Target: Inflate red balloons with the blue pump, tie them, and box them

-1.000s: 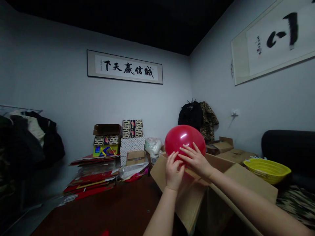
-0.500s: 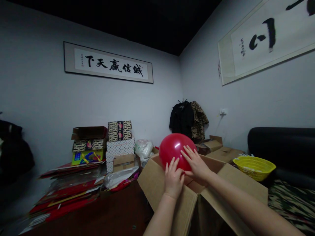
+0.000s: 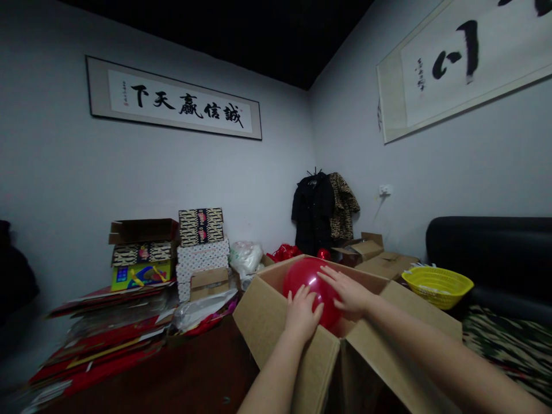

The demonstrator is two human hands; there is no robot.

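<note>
A red inflated balloon [image 3: 307,282] sits partly inside a large open cardboard box [image 3: 280,339] in front of me. My left hand [image 3: 302,313] presses on the balloon's near side with fingers spread. From the right, my right hand [image 3: 351,290] lies flat on top of the balloon, fingers stretched out. Both hands touch the balloon, and its lower half is hidden by the box wall.
A dark wooden table [image 3: 181,379] holds stacked red packets [image 3: 99,339] and patterned boxes [image 3: 200,241] at the left. A yellow basket [image 3: 437,284] sits right, near a black sofa [image 3: 491,247]. Smaller cardboard boxes [image 3: 371,253] and hanging coats [image 3: 323,210] stand behind.
Both hands have pushed the balloon downward, from above the box rim into the box. My view has shifted right and down.
</note>
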